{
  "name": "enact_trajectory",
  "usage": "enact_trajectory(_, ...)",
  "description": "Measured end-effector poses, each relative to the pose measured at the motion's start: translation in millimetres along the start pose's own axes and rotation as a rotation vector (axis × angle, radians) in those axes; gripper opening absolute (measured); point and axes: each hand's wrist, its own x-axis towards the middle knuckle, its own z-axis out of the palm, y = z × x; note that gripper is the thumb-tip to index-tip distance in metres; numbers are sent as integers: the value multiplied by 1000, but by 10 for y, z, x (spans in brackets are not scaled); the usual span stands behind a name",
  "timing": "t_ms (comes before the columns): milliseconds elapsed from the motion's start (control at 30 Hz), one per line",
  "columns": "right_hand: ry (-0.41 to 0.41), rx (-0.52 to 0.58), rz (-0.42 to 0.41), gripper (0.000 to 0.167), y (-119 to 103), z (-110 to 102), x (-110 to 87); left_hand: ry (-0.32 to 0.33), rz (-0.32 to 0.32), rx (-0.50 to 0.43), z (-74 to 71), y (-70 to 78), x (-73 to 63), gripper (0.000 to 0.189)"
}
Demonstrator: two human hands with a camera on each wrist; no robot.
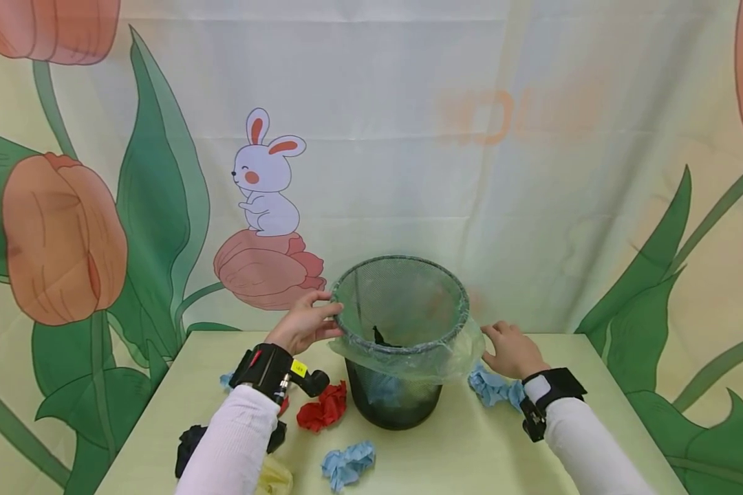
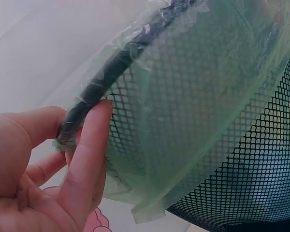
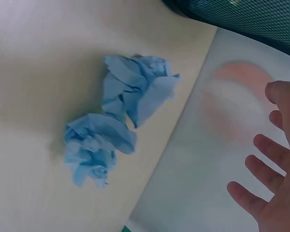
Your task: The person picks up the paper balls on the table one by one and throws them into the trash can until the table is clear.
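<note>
A black mesh trash bin stands upright on the table, with a thin green plastic bag folded over its rim. My left hand pinches the bin's rim at the left; the left wrist view shows the thumb and forefinger on either side of the bag-covered rim. To the right of the bin, my right hand holds nothing, its fingers loosely spread near the bag's edge. Below that hand lie two crumpled pieces of blue paper. Something dark shows inside the bin.
Red crumpled paper lies left of the bin, and blue crumpled paper in front. Black and yellow crumpled pieces are partly hidden by my left sleeve. A printed cloth hangs behind the table.
</note>
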Motion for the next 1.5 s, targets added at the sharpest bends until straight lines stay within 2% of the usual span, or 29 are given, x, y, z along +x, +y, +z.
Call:
enact_trajectory(167,-48,9,10,50,-31,155,-91,-5,-12,-8,3,-25,4,48)
enact_trajectory(400,-73,57,22,52,-60,314,-184,-20,-8,-18,2,-47,5,49)
enact_trajectory(633,-123,27,24,57,-78,485,-237,-22,0,-27,-9,-45,5,50)
enact_trajectory(1000,-206,62,61,55,-173,636,-358,-11,4,-14,-2,-11,-14,49)
enact_trajectory(1133,-211,67,56,55,-203,704,-366,-6,11,-6,1,4,-21,49)
enact_trajectory(1500,-160,120,59,56,-254,878,-401,-4,12,-4,-7,-4,-10,49)
